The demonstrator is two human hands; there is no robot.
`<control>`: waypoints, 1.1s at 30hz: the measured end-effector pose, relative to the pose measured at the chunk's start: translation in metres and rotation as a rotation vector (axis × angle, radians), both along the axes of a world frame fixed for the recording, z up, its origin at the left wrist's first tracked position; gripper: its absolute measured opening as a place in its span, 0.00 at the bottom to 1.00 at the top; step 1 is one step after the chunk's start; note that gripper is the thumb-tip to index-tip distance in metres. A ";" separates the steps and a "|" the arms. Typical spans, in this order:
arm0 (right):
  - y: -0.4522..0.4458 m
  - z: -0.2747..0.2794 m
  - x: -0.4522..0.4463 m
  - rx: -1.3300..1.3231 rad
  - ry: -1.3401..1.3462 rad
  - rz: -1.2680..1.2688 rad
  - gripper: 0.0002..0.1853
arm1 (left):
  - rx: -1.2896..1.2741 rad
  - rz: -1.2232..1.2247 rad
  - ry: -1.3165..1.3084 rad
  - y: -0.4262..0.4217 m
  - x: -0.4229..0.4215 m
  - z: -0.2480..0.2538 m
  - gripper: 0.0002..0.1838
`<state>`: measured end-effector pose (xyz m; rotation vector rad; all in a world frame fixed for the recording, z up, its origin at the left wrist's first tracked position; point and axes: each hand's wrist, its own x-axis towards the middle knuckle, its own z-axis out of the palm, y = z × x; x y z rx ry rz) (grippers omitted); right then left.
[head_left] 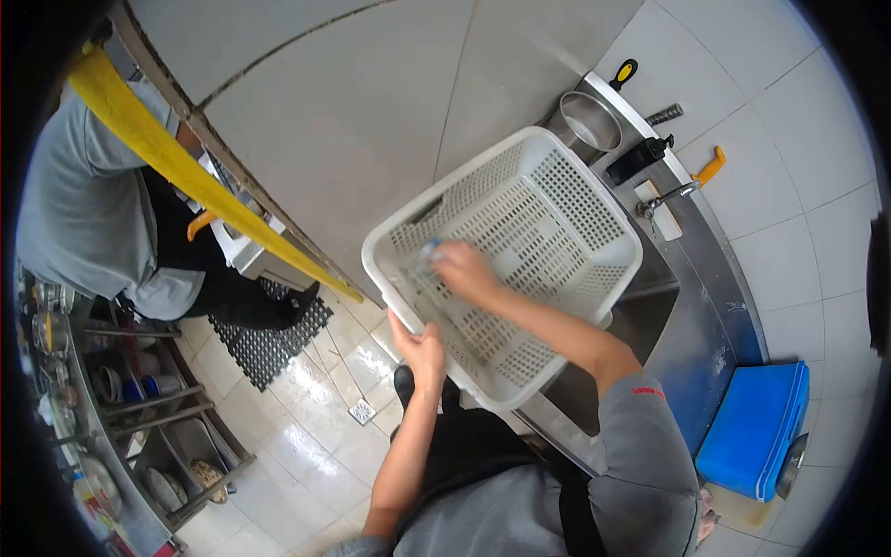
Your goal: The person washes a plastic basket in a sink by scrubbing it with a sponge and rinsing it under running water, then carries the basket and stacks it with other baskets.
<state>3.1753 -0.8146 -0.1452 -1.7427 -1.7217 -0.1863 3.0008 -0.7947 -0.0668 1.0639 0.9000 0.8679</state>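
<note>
A large white perforated plastic basket (506, 404) is tilted over the sink (640, 320), its open side facing me. My left hand (422, 353) grips the basket's near left rim, thumb up along the outside. Inside the basket, my right hand (461, 271) presses against the left wall with its fingers closed. Something small, bluish and whitish shows at those fingertips, too blurred to name. Wet streaks or suds appear on the wall below that hand.
Behind the basket stand a metal pot (589, 125), a black pump bottle (640, 160) and a tap (654, 204). A blue box (754, 429) is at the right. Beyond the yellow-edged partition (186, 167), another person (93, 204) stands near shelves (167, 408). The floor (288, 455) looks wet.
</note>
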 end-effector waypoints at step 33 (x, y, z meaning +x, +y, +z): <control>-0.107 0.036 0.031 -0.798 0.078 -0.326 0.18 | 0.039 0.057 0.004 -0.006 0.006 -0.019 0.31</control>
